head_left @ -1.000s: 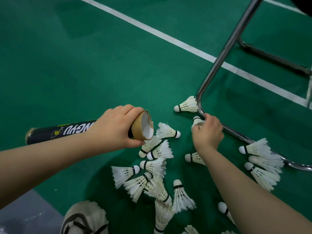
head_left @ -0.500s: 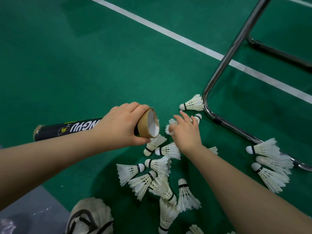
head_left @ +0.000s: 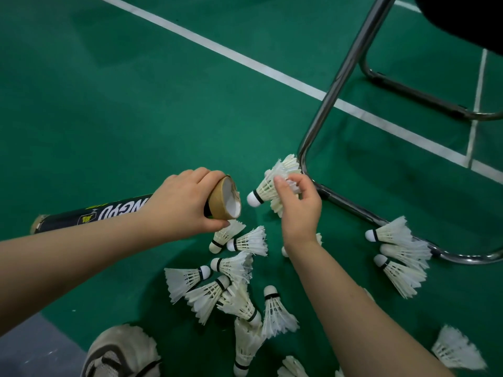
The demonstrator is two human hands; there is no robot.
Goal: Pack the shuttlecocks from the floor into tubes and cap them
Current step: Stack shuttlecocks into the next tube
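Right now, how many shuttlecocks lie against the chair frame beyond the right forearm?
3, side by side, corks toward the right forearm: upper shuttlecock, middle shuttlecock and lower shuttlecock, feathers toward the chair frame. Others may be hidden behind the forearm.

Green court floor (head_left: 109, 104), white line (head_left: 245, 61), chrome frame (head_left: 340, 77), perhaps a chair's.
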